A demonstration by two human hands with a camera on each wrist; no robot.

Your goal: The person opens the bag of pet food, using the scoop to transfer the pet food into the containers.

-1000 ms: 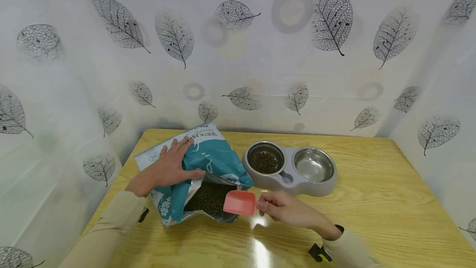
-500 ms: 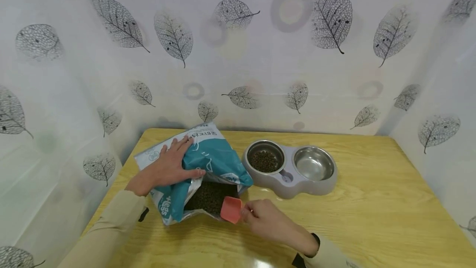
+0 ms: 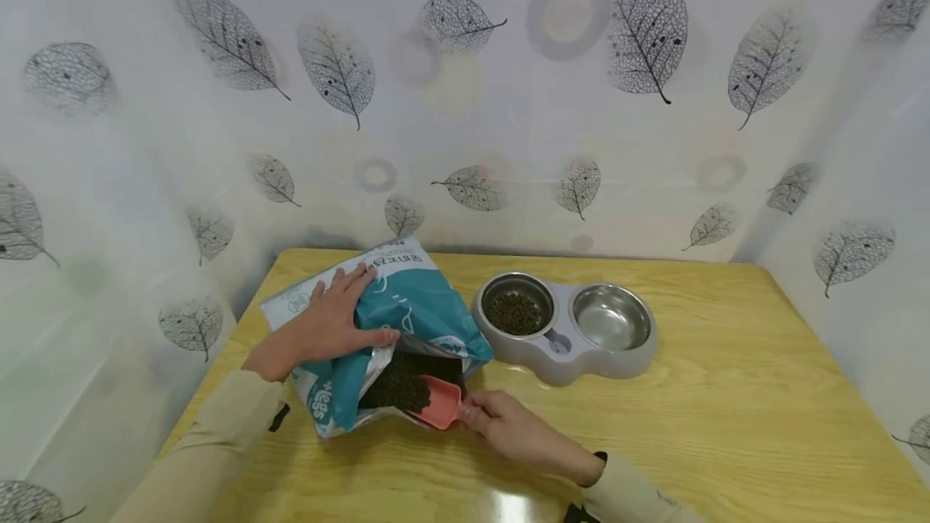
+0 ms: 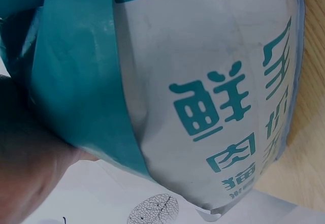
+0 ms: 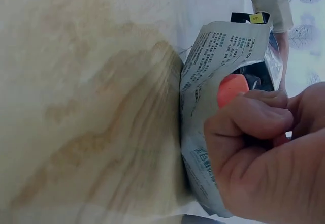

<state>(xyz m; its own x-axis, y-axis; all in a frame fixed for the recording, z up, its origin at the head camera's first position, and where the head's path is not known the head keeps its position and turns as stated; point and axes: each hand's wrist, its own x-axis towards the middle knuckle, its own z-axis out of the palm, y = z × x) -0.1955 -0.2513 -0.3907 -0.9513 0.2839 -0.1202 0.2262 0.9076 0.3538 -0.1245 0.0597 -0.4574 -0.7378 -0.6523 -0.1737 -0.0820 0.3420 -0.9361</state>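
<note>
A teal-and-white pet food bag (image 3: pixel 421 305) lies on its side, its mouth toward the near right. Brown kibble (image 3: pixel 395 384) shows inside. My left hand (image 3: pixel 330 325) rests on top of the bag with spread fingers, the thumb by the folded edge of the mouth. In the left wrist view, the bag (image 4: pixel 203 82) hides most of that hand. With curled fingers, my right hand (image 3: pixel 512 428) grips the handle of a pink scoop (image 3: pixel 441 403). The scoop's front end is in the bag's mouth, against the kibble. In the right wrist view, fingers partly cover the scoop (image 5: pixel 233 88).
Right of the bag stands a grey double feeder (image 3: pixel 559 366). Its left steel bowl (image 3: pixel 517 305) holds kibble, while the right steel bowl (image 3: pixel 612 320) shows a bare bottom. All stand on a wooden table (image 3: pixel 726 394), with a leaf-patterned curtain (image 3: pixel 508 103) behind.
My right hand has moved left and down, bringing the scoop from beside the bag's mouth into it, against the kibble. My left hand and the bag stay put.
</note>
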